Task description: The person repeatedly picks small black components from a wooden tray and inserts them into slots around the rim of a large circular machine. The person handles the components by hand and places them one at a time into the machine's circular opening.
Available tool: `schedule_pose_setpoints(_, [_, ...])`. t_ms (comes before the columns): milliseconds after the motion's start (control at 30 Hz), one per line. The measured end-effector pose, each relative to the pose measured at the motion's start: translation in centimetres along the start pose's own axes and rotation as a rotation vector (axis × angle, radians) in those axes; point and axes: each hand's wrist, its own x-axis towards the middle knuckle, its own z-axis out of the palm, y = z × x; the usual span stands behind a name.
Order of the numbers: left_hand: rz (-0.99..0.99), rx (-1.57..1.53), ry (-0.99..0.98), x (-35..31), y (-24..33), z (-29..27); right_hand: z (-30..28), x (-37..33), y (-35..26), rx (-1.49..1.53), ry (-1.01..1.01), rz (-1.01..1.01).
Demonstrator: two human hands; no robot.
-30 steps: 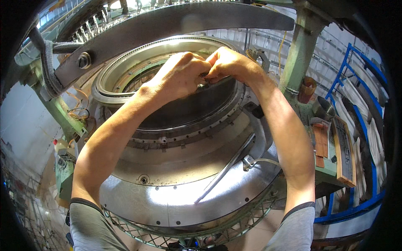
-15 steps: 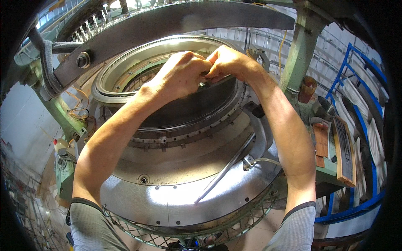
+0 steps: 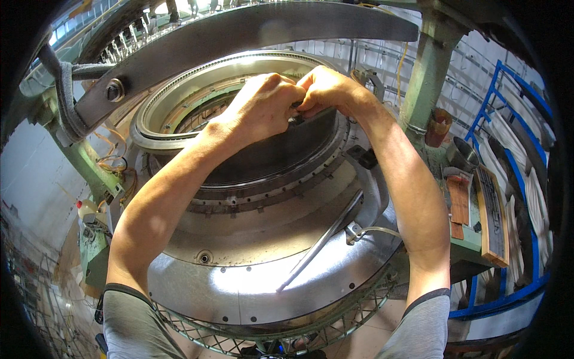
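Observation:
Both arms reach forward to the round metal cylinder (image 3: 263, 154) of what looks like a circular knitting machine. My left hand (image 3: 266, 107) is closed, its knuckles up, over the near right side of the cylinder's rim. Touching it is my right hand (image 3: 327, 90), its fingers pinched together at the same spot. A small dark bit shows below the fingers, too little of it to name. Whatever the fingertips grip is hidden between the hands. Left of my hands the slotted top ring (image 3: 169, 96) of the cylinder curves away.
A curved steel bar (image 3: 263, 27) spans above my hands, between green posts (image 3: 427, 78). On the broad metal bed (image 3: 239, 281) lies a thin rod (image 3: 320, 242). To the right are a metal cup (image 3: 461, 154), a wooden tray (image 3: 493, 215) and a blue rack (image 3: 508, 143).
My left hand has shifted very slightly to the right, and its forearm with it. My right hand stays almost where it was; both remain closed together at the rim.

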Motion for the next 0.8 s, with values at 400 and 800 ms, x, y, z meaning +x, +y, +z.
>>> schedule_pose_setpoints(400, [-0.065,-0.006,-0.065,0.61,0.00,0.48,-0.60,-0.10,-0.23,-0.046,-0.059,-0.034])
schedule_pose_setpoints(800, [-0.027,0.006,-0.035,0.31,0.68,0.16,-0.63,0.24,0.43,-0.069,-0.050,-0.053])
